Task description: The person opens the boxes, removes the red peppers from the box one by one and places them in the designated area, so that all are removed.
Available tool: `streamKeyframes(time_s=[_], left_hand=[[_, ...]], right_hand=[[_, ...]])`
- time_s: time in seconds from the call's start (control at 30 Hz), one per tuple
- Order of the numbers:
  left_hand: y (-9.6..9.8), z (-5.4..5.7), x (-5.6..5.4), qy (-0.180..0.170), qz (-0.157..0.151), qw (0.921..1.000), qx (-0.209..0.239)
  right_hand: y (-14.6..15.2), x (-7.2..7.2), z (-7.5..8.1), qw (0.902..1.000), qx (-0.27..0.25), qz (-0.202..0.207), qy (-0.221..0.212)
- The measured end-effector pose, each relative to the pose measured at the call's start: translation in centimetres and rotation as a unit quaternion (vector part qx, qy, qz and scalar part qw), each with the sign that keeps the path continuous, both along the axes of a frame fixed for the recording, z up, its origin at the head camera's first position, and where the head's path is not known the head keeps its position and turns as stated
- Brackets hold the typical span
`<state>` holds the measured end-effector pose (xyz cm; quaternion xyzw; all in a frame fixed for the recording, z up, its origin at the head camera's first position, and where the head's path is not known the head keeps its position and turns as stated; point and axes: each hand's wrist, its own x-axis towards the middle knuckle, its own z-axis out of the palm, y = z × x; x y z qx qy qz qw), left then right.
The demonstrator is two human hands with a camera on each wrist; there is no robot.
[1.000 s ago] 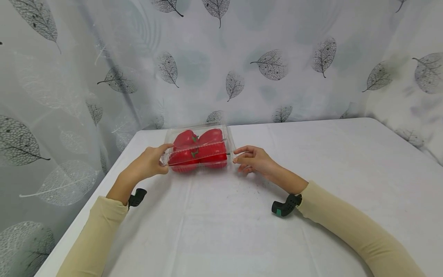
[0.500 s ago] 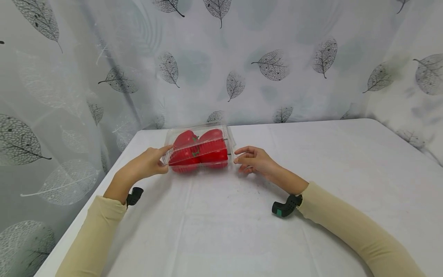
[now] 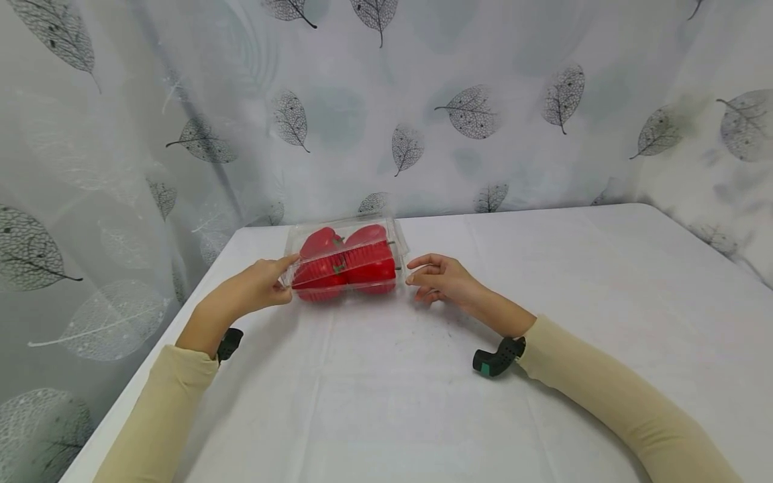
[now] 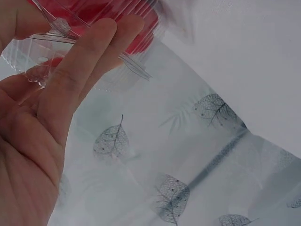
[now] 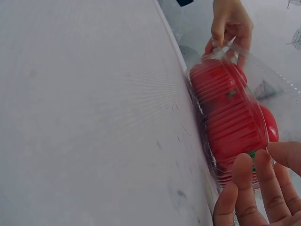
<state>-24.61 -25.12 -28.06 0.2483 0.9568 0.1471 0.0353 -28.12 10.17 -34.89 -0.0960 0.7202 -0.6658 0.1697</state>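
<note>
A clear plastic clamshell container (image 3: pixel 276 253) lies near the far left edge of the table, its lid tilted over several red bell peppers (image 3: pixel 370 267) with green stems. My left hand (image 3: pixel 261 285) grips its left end between thumb and fingers. In the left wrist view, two long fingers (image 4: pixel 80 70) lie against the clear plastic, the thumb partly cut off by the frame. At the right end, my right hand (image 3: pixel 443 278) pinches the rim with thumb and fingertips. The right wrist view shows these fingertips (image 5: pixel 242 162) bent at the rim, beside a green stem.
A white cloth covers the table (image 3: pixel 543 268). Behind and to the left hangs a pale curtain (image 3: pixel 338 121) with a leaf print, close to the container's far side. Black wrist devices (image 3: pixel 498 357) sit on both wrists.
My left wrist has shifted slightly to the left while its fingers stay on the container. The right hand and the peppers keep their places.
</note>
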Motion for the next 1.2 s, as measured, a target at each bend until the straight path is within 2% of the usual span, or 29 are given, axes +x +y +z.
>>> streamKeyframes(time_s=[0.13,0.37,0.57,0.8,1.03,1.2], left_hand=[[0.0,0.0,0.0,0.0,0.006,1.0,0.005],[0.5,-0.2,-0.1,0.065,-0.004,0.9975,-0.027],[0.6,-0.6,-0.1,0.098,-0.008,0.9938,-0.052],[0.6,-0.9,-0.2,0.115,-0.023,0.9923,-0.04],[0.4,-1.0,-0.1,0.168,-0.053,0.9835,-0.043],[0.4,-1.1,-0.1,0.179,-0.062,0.9812,-0.037]], right_hand=[[0.0,-0.1,0.1,1.0,0.004,-0.001,0.0],[0.5,-0.4,-0.1,1.0,-0.008,0.004,0.001],[0.8,-0.6,-0.2,0.9997,-0.02,0.006,-0.015],[0.8,-0.6,-0.3,0.9991,-0.038,0.003,-0.019],[0.8,-0.7,-0.7,0.9983,-0.056,0.005,-0.013],[0.8,-0.7,-0.7,0.9981,-0.059,0.008,-0.013]])
